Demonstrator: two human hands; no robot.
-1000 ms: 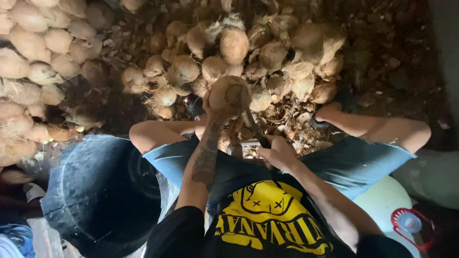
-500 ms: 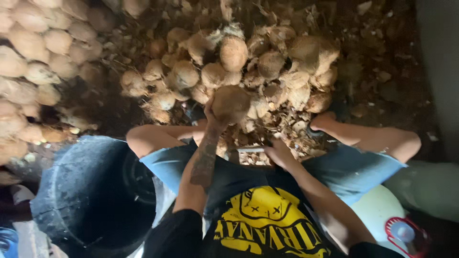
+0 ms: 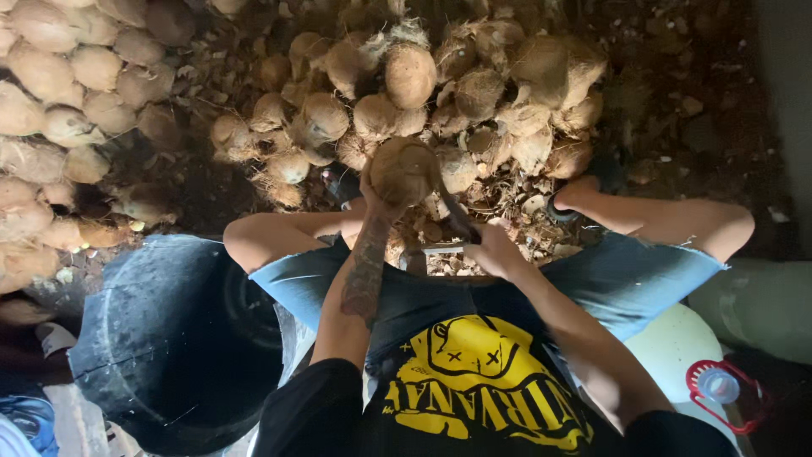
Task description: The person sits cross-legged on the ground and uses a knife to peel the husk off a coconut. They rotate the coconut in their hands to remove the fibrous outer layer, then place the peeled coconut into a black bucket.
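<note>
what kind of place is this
Probably a coconut husking or processing spot, outdoors or in a shed: heaps of coconuts on a dirt floor strewn with husk scraps, and a big black tub beside the seated person.

The floor [image 3: 677, 76] is bare dark earth, littered with husk fibres and chips. A heap of pale husked coconuts [image 3: 59, 101] is stacked at the upper left. A large black tub [image 3: 169, 338] stands at the lower left. A pale green container [image 3: 761, 305] is seen at the right edge. Lighting is dim, brightest at the centre.
</note>
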